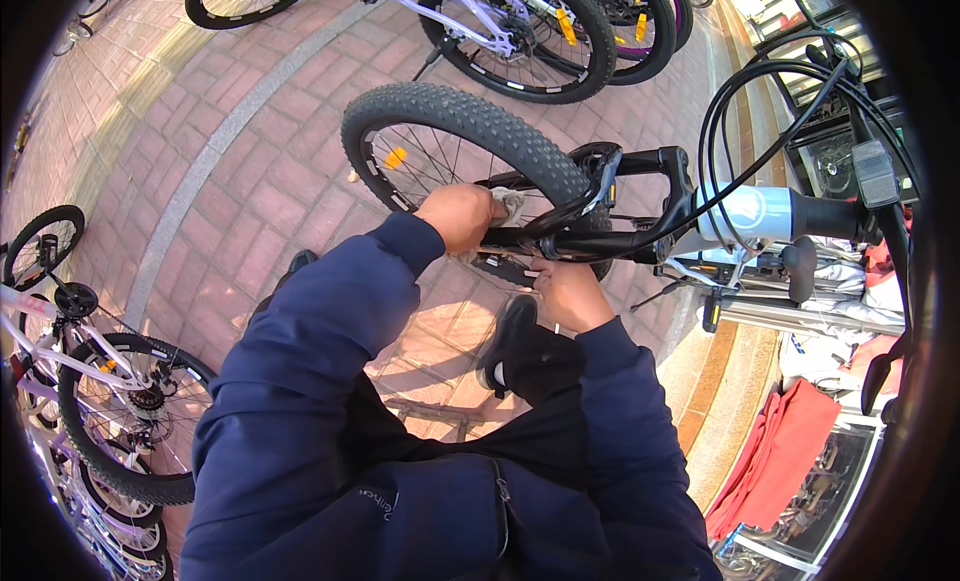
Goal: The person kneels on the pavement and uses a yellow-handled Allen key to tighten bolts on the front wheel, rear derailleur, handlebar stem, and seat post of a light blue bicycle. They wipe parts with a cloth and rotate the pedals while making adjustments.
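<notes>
My left hand is closed on a pale crumpled cloth at the front wheel of a bicycle, against the black fork. My right hand has its fingers curled up under the fork near the wheel's centre; a thin pale item shows below it, and what its fingers grip is hidden. The knobby tyre rises behind both hands, with an orange reflector among the spokes. The bicycle's light blue head tube and looped black cables lie to the right.
Lavender bicycles stand at the top, and pink-white ones crowd the left side. My shoe is on the pink brick paving. At the right are a step edge, red fabric and metal-framed racks with loose parts.
</notes>
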Available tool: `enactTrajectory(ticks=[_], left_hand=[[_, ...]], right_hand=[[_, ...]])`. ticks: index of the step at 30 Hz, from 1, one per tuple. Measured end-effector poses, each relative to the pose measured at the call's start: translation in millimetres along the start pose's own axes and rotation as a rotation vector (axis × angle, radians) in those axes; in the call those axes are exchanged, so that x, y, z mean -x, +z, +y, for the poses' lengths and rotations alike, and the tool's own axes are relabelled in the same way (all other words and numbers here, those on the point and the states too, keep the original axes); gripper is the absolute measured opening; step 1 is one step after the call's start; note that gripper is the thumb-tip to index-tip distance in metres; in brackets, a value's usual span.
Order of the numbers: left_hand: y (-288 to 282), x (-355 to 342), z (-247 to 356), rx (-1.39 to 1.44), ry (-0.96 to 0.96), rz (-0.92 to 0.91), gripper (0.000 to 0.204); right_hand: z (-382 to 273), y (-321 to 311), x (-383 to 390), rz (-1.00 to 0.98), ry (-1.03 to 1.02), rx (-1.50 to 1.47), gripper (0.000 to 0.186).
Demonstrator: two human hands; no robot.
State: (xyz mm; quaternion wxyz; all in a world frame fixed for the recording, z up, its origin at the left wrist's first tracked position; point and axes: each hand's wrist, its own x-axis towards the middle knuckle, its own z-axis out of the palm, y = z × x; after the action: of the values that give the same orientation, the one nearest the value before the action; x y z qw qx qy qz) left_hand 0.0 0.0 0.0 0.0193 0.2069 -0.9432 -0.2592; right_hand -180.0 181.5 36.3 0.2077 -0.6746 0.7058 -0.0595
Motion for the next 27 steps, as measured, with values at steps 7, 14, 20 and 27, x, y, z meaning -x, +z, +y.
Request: enactTrajectory(ticks=[7, 14, 20, 27], left_hand=[[2, 9, -10, -0.071, 0.141, 0.042, 0.027], [-1, 10, -8, -0.121, 0.138, 0.021, 0.017], [4, 9, -9, -0.158, 0.167, 0.062, 0.016], [-12, 16, -28, 0.075, 0.158, 0.112, 0.024]], right_hand=[[-6, 39, -34, 0.378, -0.072, -0.034, 0.024], [-14, 32, -43, 0.397, -0.085, -0.34, 0.043], [1, 34, -52, 0.283, -0.117, -0.15, 0.044], [3, 42, -44, 0.248, 0.015, -0.046, 0.029]])
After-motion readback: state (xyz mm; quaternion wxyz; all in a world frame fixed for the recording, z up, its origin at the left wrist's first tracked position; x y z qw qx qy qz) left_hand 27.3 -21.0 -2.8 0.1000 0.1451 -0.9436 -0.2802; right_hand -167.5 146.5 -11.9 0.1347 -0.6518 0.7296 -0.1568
